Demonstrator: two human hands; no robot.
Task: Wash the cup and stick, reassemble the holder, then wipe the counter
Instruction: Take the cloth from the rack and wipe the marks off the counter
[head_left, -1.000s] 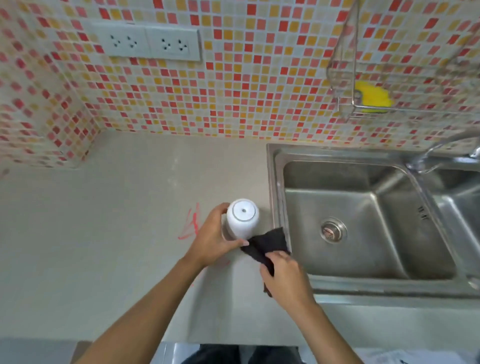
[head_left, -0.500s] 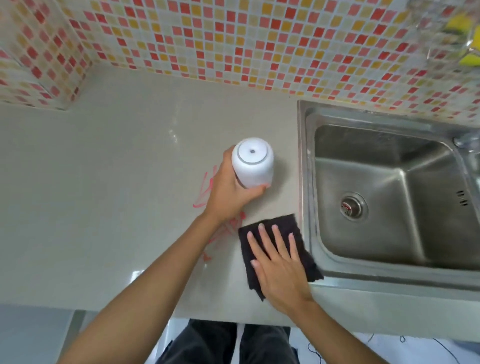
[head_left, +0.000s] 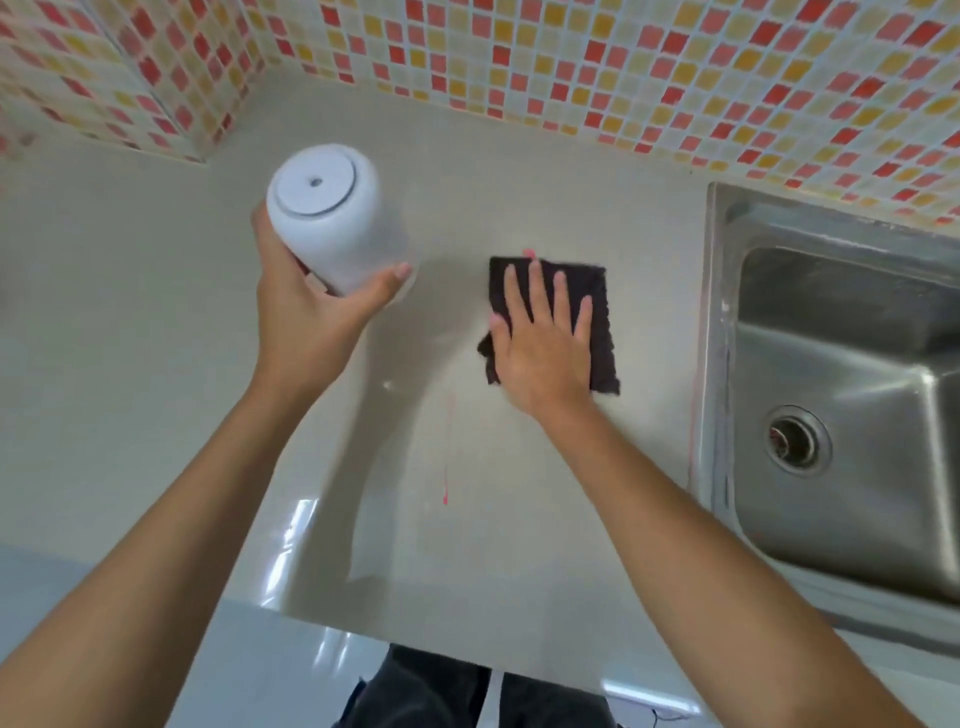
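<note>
Dark cloth (head_left: 597, 296) lies flat on the beige counter (head_left: 156, 364), head view. My right hand (head_left: 545, 348) presses it, fingers straight and spread. My left hand (head_left: 311, 322) is curled round the white holder (head_left: 324, 218), at 9 o'clock of the cloth and apparently off the surface. A pink streak (head_left: 447, 457) lies at 7 o'clock of the cloth, long axis 12-to-6, with the right hand nearer. Judgement: the next stroke pulls toward 7. The sink (head_left: 719, 312) is at 3 o'clock.
</note>
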